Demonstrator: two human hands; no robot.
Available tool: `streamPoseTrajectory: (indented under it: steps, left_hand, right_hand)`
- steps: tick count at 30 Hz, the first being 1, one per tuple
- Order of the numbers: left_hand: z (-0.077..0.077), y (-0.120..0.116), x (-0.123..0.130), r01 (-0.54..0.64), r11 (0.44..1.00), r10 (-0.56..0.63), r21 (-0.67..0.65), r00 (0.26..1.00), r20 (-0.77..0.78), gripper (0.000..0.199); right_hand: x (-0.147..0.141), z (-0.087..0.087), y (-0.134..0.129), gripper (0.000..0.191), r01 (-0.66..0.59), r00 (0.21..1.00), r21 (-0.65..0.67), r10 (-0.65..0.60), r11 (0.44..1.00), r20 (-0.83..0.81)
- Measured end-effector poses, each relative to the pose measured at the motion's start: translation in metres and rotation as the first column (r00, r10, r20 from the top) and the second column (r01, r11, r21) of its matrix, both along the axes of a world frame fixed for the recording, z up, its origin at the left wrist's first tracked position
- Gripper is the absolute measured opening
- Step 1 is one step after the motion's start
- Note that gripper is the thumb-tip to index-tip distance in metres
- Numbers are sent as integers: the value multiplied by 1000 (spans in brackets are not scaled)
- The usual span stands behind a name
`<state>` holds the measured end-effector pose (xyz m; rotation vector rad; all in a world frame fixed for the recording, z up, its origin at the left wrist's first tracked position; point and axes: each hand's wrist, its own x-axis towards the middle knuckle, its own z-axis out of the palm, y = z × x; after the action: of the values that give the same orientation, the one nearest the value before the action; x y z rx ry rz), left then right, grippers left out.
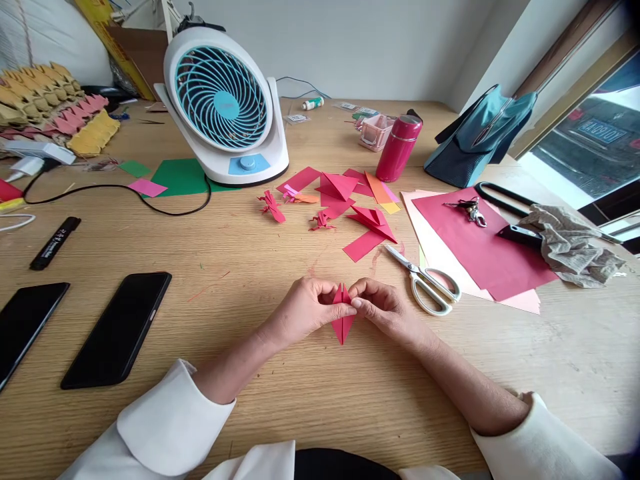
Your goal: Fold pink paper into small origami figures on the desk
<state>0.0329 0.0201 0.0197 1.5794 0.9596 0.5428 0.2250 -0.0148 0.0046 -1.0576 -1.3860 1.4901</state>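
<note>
A small red folded paper (343, 328), diamond-shaped with a slit at its upper end, is held upright between my hands near the table's middle. My left hand (313, 305) pinches its left side, the thumb lying across the front. On the right edge, the thumb and fingers of my right hand (383, 305) are closed. Beyond my hands lie a red folded figure (273, 207), a second one (321, 221) and a larger folded red piece (374, 222). White-handled scissors (425, 280) rest just right of my right hand.
A white fan (225, 107) stands at the back left, its black cable (170, 213) on the table. Two phones, one nearer (117, 330), and a marker (55, 243) lie left. A red bottle (399, 150), teal bag (480, 137) and red sheets (480, 247) are right.
</note>
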Motion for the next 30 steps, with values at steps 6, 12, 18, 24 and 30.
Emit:
streamPoseTrajectory:
  steps: [6,12,18,24,30]
  left_hand:
    - [-3,-6,2,45,997,-38,59,993,-113,50]
    - [0,-7,3,82,992,-69,95,988,-135,44]
    - [4,-8,4,121,984,-105,130,987,-125,43]
    - [0,-11,4,131,991,-126,19,978,-167,39]
    - [-1,-10,5,100,991,-89,89,989,-119,40]
  right_hand:
    - [-3,-6,-2,32,-36,995,-47,32,998,-99]
    - [-4,-7,-2,32,-39,992,-32,34,999,-119]
    - [-1,-1,-1,34,-38,998,-15,37,999,-59]
    - [-1,1,-3,37,-77,996,-16,76,997,-35]
    - [-4,-3,-2,38,4,998,-27,-5,1000,-55]
